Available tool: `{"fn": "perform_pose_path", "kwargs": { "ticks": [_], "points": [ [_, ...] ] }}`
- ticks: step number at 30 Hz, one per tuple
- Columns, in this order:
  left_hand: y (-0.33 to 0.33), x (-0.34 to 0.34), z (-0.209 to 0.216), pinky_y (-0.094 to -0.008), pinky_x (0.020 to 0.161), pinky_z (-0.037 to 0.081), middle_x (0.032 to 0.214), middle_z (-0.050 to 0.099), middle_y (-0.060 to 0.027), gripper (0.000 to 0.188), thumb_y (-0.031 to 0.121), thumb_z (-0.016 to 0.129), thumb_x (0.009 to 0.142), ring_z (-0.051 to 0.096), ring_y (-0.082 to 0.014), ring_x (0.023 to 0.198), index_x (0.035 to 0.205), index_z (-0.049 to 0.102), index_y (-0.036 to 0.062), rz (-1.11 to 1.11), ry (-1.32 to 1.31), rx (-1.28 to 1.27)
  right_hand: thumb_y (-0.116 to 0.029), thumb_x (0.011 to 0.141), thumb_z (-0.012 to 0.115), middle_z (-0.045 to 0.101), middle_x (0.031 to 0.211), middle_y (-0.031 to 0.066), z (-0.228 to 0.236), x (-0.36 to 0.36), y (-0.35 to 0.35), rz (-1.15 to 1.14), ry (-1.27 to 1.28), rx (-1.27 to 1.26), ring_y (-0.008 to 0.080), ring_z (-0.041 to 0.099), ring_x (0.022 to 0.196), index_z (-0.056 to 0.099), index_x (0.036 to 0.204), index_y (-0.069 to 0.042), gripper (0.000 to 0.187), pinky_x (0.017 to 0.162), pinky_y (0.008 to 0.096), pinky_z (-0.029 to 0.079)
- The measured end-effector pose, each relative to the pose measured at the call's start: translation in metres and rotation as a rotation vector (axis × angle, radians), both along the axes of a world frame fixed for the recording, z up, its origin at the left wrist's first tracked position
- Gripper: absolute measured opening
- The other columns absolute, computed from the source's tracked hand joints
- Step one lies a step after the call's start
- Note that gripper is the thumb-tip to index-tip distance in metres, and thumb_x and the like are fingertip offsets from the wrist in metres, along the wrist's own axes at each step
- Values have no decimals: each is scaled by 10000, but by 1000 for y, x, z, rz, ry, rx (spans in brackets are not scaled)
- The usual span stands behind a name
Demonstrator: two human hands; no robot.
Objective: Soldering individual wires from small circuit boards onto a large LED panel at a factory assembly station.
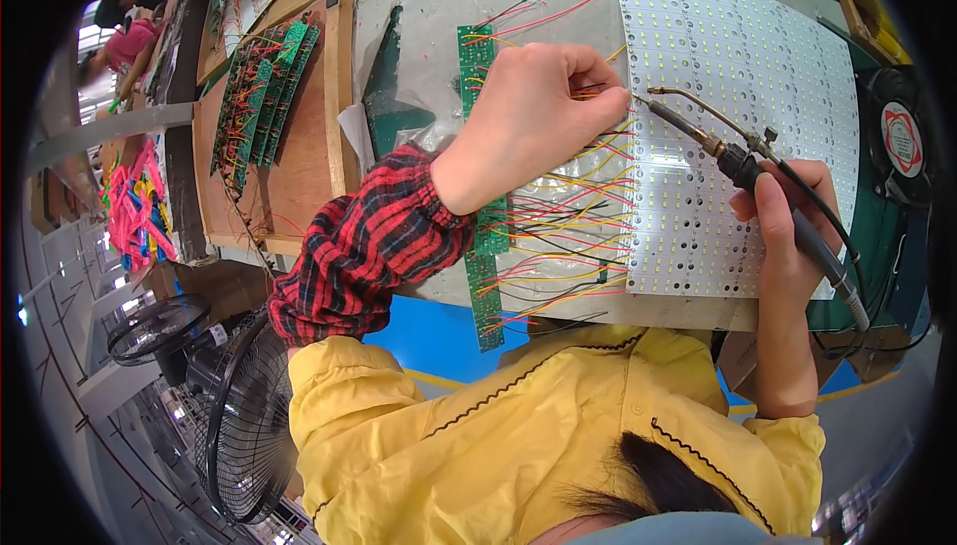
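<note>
My right hand is closed round the dark handle of a soldering iron, which has a thin solder-feed tube along its side. The iron's tip points left, at the left edge of a white LED panel. My left hand reaches over a narrow green circuit board and pinches a thin wire close to that tip. I cannot tell whether wire and tip touch. Red, yellow and black wires run from the green board to the panel's edge; some at the top end loose.
On the left, a wooden tray holds several wired green boards. A small round fan stands at the right edge, with the iron's cable beside it. Large black fans stand at lower left. A person is far off at upper left.
</note>
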State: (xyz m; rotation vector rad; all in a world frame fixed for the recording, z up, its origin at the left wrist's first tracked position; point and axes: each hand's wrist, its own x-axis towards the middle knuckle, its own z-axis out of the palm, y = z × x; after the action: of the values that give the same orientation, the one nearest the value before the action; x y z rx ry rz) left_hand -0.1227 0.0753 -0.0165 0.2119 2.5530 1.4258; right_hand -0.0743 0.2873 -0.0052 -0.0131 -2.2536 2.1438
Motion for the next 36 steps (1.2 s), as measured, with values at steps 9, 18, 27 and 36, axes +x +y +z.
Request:
{"fn": "perform_pose_path", "kwargs": {
  "ticks": [9, 18, 27, 36],
  "points": [
    [0, 2, 0, -170, 530, 404, 633, 573, -9, 153, 109, 586, 736, 495, -24, 590, 758, 599, -42, 5, 19, -18, -122, 781, 532, 512, 661, 56, -1, 0, 4, -81, 17, -11, 106, 499, 503, 494, 787, 3, 132, 485, 201, 385],
    [-37, -7, 29, -280, 627, 414, 768, 576, -83, 193, 163, 582, 754, 539, -187, 699, 877, 575, 14, -10, 799, -422, -133, 791, 517, 511, 671, 73, -1, 0, 8, -89, 82, -65, 105, 483, 514, 493, 801, 17, 152, 467, 204, 364],
    [-68, -23, 9, -328, 667, 419, 750, 547, -101, 292, 106, 518, 691, 522, -262, 772, 976, 532, 39, 44, 419, -516, -108, 785, 536, 528, 606, 79, 2, -1, 8, -126, 95, -120, 106, 496, 476, 478, 779, 6, 128, 468, 204, 395],
    [-28, -12, 25, -236, 607, 419, 743, 544, -50, 146, 43, 539, 761, 542, -140, 700, 897, 589, 25, -334, 496, -232, -160, 793, 528, 528, 583, 76, 2, -4, 12, -196, 48, -188, 93, 467, 469, 483, 787, 1, 166, 451, 192, 359]
  ]
}}
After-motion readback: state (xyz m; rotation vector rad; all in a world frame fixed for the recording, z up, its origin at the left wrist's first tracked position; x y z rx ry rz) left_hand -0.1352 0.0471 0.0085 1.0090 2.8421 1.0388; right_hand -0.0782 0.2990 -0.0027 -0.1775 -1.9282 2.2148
